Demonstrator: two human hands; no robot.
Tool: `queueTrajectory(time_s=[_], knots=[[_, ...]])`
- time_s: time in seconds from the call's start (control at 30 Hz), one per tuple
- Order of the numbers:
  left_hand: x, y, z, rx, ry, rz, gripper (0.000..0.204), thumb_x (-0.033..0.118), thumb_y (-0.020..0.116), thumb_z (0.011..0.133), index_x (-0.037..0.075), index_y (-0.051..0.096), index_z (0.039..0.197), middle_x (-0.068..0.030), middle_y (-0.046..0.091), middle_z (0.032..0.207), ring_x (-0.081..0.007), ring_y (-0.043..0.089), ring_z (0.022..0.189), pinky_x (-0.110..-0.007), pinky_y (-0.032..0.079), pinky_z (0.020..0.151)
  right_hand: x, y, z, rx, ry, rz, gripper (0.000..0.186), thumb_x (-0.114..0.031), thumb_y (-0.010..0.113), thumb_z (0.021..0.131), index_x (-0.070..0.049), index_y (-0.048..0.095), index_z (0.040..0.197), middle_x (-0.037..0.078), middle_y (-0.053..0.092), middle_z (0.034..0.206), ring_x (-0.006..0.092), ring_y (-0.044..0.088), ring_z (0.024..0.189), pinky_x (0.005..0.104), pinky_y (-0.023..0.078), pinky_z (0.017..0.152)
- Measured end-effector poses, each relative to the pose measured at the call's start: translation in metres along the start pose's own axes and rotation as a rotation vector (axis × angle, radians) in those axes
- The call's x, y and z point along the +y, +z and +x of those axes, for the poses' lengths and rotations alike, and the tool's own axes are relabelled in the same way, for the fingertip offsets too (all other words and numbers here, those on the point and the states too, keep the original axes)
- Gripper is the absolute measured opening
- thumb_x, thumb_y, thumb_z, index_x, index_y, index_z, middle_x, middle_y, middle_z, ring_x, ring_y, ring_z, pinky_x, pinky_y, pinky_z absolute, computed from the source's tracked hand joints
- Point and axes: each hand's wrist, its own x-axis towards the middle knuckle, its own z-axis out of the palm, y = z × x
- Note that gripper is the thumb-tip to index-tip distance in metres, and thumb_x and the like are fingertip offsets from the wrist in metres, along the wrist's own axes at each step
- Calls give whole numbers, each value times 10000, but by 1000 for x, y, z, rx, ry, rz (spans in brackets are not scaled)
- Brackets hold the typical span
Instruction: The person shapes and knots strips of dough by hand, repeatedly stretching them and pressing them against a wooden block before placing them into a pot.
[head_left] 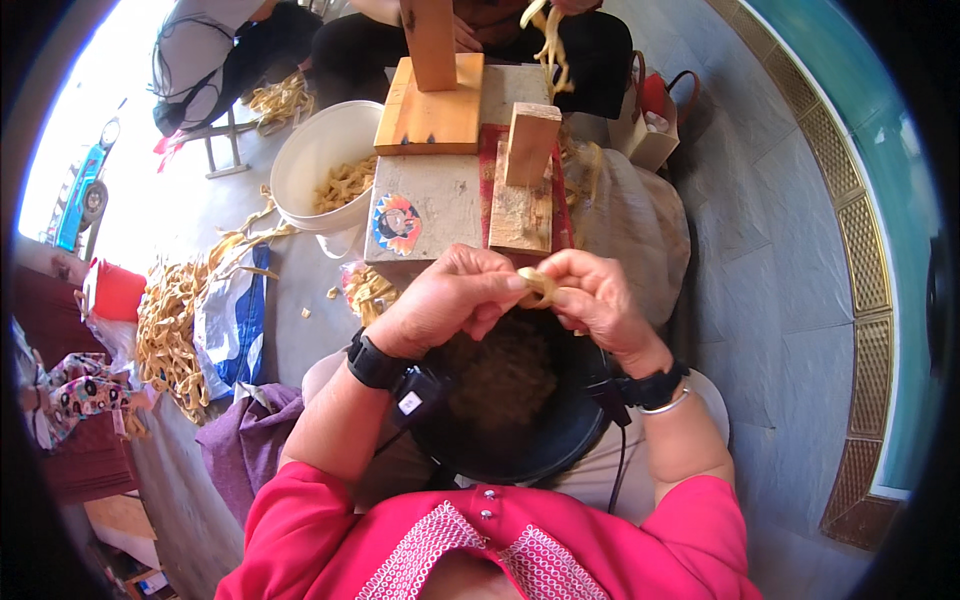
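In front of me, my left hand point(458, 297) and my right hand point(604, 306) meet over a black basin point(575, 435). Between their fingertips is a pale yellow strip point(538, 288), bent into a small loop. My left thumb and forefinger pinch one side of it. The right thumb and fingers grip the other side, and a short end pokes out below them. What the strip is made of I cannot tell. Inside the basin, under my wrists, lies a dim brownish mass point(500, 385), too dark to make out.
Ahead stands a low table point(425, 195) with wooden blocks point(430, 110). A white bucket point(300, 165) of yellowish pieces is left of it. Piled strips point(170, 330) lie farther left near a red bucket point(113, 290). Across the table, a person's hand holds strips point(553, 50).
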Motion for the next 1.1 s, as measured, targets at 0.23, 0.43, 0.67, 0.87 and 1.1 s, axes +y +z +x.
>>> queueTrajectory(time_s=[0.23, 0.43, 0.67, 0.87, 1.1], knots=[[7, -5, -9, 53, 86, 272, 321, 242, 568, 914, 12, 582, 690, -13, 480, 538, -109, 465, 439, -237, 366, 424, -10, -16, -6, 120, -125, -339, 108, -81, 632, 863, 5, 652, 801, -45, 573, 680, 31, 473, 645, 200, 386, 573], [5, 10, -4, 207, 507, 1257, 310, 281, 650, 831, 13, 595, 977, -187, 618, 933, -377, 598, 864, -410, 481, 770, 12, -9, 2, 132, -136, -500, 92, -63, 632, 842, 4, 650, 781, -29, 569, 644, 39, 480, 629, 218, 399, 563], [6, -1, -3, -87, 199, 1109, 160, 177, 572, 870, 18, 566, 851, -134, 578, 673, -296, 613, 643, -369, 474, 596, -1, -12, 0, 71, -150, -638, 88, -63, 632, 828, 8, 641, 777, 0, 543, 603, 51, 473, 599, 245, 402, 537], [6, -16, 27, 368, 365, 1213, 131, 176, 588, 860, 49, 615, 873, -152, 609, 699, -312, 620, 656, -381, 466, 602, -11, -25, 38, 201, -342, -906, 128, -108, 603, 832, 4, 598, 770, 152, 584, 637, 220, 581, 571, 323, 441, 555], [11, -30, 60, 562, 454, 1183, 160, 225, 586, 834, 68, 615, 842, -195, 616, 715, -401, 604, 727, -470, 465, 630, -3, -20, 75, 491, -467, -955, 113, -119, 592, 844, -24, 594, 782, 203, 601, 714, 399, 598, 713, 417, 468, 604]])
